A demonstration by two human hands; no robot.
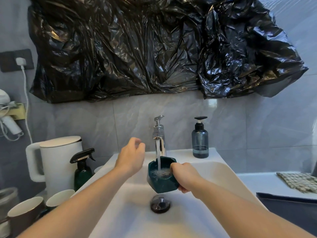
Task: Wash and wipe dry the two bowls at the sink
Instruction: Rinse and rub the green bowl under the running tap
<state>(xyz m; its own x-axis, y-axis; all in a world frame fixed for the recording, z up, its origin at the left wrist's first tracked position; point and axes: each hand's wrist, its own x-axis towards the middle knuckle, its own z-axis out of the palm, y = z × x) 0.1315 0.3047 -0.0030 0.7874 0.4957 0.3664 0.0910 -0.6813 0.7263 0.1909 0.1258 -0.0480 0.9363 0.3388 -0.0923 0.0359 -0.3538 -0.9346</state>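
At frame centre the right hand clamped its grip on the green bowl under the running faucet, while the left hand hovered loosely curled, holding nothing

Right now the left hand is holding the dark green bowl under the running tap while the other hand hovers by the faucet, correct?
Not quite: the head view shows the right hand holding the dark green bowl under the running tap; the left hand hovers by the faucet.

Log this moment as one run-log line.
phase: rinsing | right hand: grips green bowl under running faucet | left hand: free, near faucet
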